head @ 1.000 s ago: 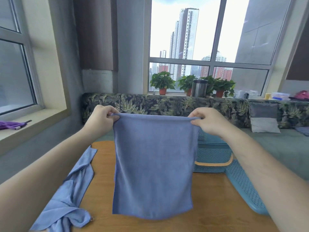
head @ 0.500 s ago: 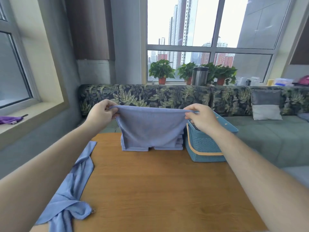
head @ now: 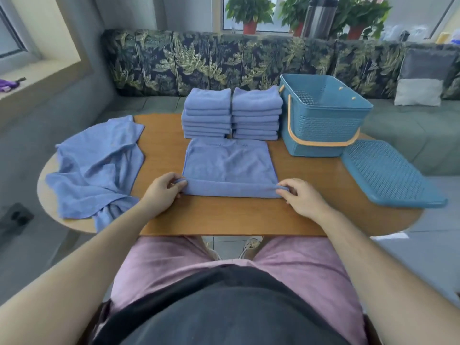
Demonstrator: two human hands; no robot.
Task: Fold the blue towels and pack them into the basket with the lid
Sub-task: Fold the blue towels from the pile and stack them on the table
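Left hand (head: pixel 163 192) and right hand (head: pixel 302 199) each pinch a near corner of the blue towel (head: pixel 229 163), which lies flat at the centre of the worktop (head: pixel 224 215). An uneven pull could make the fold crooked, and a forward push could disturb the folded stacks (head: pixel 231 113) at 12 o'clock. Loose towels (head: pixel 97 165) lie at 9, the basket (head: pixel 323 120) at 2, the lid (head: pixel 388 175) at 3.

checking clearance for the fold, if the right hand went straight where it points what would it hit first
The right hand points forward-left across the flat towel it already pinches; beyond that, likely the left stack of folded towels, depth unclear.
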